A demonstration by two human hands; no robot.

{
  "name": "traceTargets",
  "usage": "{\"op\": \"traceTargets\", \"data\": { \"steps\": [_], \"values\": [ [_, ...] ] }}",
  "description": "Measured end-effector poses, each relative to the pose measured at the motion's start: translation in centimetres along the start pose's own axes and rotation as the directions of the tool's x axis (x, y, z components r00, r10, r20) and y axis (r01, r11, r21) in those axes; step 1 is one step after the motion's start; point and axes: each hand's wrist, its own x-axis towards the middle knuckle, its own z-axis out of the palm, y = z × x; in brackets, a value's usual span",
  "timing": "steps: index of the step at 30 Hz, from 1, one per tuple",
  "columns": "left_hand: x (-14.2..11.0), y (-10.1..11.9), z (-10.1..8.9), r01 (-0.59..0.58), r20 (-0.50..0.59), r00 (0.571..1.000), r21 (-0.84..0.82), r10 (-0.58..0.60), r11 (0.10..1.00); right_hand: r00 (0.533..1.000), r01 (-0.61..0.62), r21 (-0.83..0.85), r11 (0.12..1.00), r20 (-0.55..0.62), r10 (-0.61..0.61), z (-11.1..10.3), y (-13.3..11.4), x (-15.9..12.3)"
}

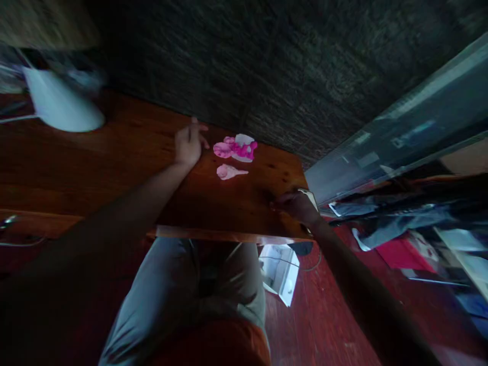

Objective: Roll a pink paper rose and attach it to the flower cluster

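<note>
L hand (189, 145) is lying open, empty, by pink-white cluster (244, 148) on bench (244, 203); pale-pink tailed piece (229, 172) is lying just nearer wearer, prob. btwn hands for easy reach. R hand (293, 202) is sitting nr bench's right end; too dark, can't tell if grip's holding anything.

Right hand (295, 203) dark and smeared near the desk's (236, 208) right edge; can't tell if it grips anything. Partly hides a pale item (309, 197) there. Pink pieces (241, 149) near the back edge: detail blurred. White box (288, 287) partly hidden below front edge. Desk's left end cut off.
</note>
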Motion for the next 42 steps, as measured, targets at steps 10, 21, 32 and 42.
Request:
{"op": "traceTargets", "data": {
  "steps": [10,21,32,42],
  "values": [
    [0.0,-0.3,0.5,-0.041,0.020,0.999,0.045,0.040,0.998,0.993,0.073,-0.116,0.991,-0.086,-0.083,2.3,-1.2,2.6],
    [0.0,-0.8,-0.2,-0.068,-0.021,0.997,0.011,0.069,0.998,0.979,0.171,0.062,0.983,0.097,-0.176,1.0,0.4,0.9],
    [-0.2,-0.5,-0.2,-0.053,-0.029,0.998,-0.011,0.053,0.999,0.964,0.246,-0.226,0.943,-0.042,-0.261,-0.4,0.3,1.8],
    [0.1,-1.1,0.1,-0.077,0.000,0.997,0.021,0.077,0.997,0.956,0.006,0.073,0.997,0.293,-0.027,-1.7,0.2,2.8]
  ]
}}
